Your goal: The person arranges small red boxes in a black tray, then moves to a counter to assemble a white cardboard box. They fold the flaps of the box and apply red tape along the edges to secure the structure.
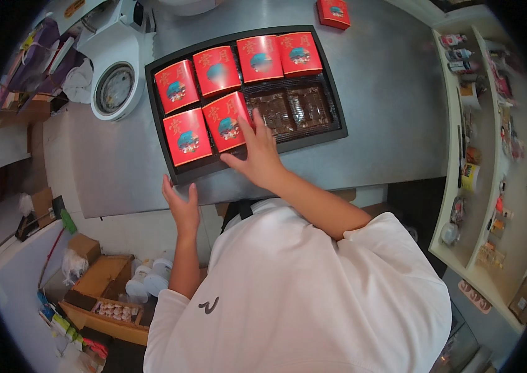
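- Right hand [260, 152], middle of the frame: fingers spread over the right side of a red square box with gold lettering and a blue round picture [223, 121], thumb by its lower edge. Can't tell if it's actually gripping or just resting there.
- That red box sits in the lower row of a big black rectangular tray [316, 138], upper middle of the frame and a bit tilted.
- Left hand [183, 210] is open, thumb apart from the fingers, right by the tray's lower left corner. Can't tell if it's touching.
- Same tray: five more matching red boxes [178, 90], four along the top row and one at lower left. Two glossy brown compartments [291, 112] show at lower right.
- It's all on a grey metal worktop [394, 112], with one loose red box [335, 13] at the top of the frame.
- Upper left: white machine with a round metal part [114, 87].
- Right side: cream shelves [450, 186] full of small stuff.
- Lower left: white round tubs [158, 276].
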A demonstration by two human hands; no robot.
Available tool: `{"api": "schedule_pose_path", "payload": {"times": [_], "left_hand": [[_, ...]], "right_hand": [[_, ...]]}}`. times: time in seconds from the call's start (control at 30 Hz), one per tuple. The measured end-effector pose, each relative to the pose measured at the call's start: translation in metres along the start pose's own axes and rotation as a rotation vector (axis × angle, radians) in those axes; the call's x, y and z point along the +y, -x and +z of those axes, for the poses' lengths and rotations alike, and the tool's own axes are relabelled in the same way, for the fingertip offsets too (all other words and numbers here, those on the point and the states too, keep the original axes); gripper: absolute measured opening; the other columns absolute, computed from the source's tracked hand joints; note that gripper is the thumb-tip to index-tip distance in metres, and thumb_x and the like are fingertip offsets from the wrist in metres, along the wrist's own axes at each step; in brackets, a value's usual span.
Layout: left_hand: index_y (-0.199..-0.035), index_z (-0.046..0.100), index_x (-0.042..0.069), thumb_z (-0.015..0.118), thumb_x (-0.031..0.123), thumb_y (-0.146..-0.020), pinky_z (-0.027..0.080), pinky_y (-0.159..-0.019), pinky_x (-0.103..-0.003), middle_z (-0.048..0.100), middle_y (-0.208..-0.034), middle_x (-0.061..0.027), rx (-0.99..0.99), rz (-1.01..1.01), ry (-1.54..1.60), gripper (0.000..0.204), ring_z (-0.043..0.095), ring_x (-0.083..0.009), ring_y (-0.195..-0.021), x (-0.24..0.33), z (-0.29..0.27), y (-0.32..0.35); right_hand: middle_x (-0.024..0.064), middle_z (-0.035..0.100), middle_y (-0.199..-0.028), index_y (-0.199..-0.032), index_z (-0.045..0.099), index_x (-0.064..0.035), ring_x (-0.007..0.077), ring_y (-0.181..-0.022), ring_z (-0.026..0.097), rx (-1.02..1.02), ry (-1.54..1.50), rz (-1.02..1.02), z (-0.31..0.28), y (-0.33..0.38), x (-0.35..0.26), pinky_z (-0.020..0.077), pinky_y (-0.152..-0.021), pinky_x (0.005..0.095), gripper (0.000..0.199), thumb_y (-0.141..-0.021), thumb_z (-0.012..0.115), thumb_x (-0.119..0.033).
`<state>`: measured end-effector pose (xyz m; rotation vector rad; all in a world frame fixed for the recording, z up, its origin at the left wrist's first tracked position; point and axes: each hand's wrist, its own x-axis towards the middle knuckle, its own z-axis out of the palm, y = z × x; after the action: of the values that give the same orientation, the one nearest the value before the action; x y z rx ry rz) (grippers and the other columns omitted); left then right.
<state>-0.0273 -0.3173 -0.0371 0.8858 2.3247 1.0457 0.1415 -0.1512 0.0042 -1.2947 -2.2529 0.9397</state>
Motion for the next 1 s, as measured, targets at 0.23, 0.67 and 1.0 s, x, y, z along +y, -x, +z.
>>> {"api": "schedule_pose_path", "payload": {"times": [0.23, 0.67, 1.0], "left_hand": [[-0.147, 0.027, -0.002, 0.066, 0.017, -0.09, 0.032, -0.109, -0.042, 0.036, -0.144, -0.021, 0.087, -0.016, -0.002, 0.071, 0.044, -0.032, -0.128, -0.022, -0.006, 0.014], [-0.137, 0.041, -0.003, 0.061, 0.01, -0.092, 0.041, -0.1, -0.041, 0.046, -0.13, -0.0209, 0.063, -0.36, -0.195, 0.052, 0.052, -0.0316, -0.113, -0.054, 0.001, 0.194], [-0.126, 0.052, -0.007, 0.066, 0.017, -0.087, 0.046, -0.093, -0.042, 0.054, -0.123, -0.025, -0.138, -0.612, -0.256, 0.047, 0.055, -0.0353, -0.112, -0.23, 0.004, 0.397]], "right_hand": [[0.0289, 0.028, -0.149, -0.142, 0.036, -0.0006, 0.0443, -0.136, 0.032, 0.333, -0.052, -0.15, -0.097, -0.066, 0.067, 0.0287, -0.112, 0.0487, 0.073, -0.083, 0.071, -0.026], [0.0293, 0.023, -0.152, -0.147, 0.035, -0.0158, 0.046, -0.139, 0.027, 0.399, 0.319, 0.509, -0.167, -0.294, 0.247, 0.0253, -0.109, 0.0613, 0.094, -0.072, 0.072, -0.06], [0.0267, 0.017, -0.155, -0.151, 0.03, -0.0186, 0.0434, -0.141, 0.024, 0.425, 0.353, 0.392, -0.169, -0.274, 0.266, 0.0243, -0.11, 0.0597, 0.095, -0.076, 0.068, -0.063]]}}
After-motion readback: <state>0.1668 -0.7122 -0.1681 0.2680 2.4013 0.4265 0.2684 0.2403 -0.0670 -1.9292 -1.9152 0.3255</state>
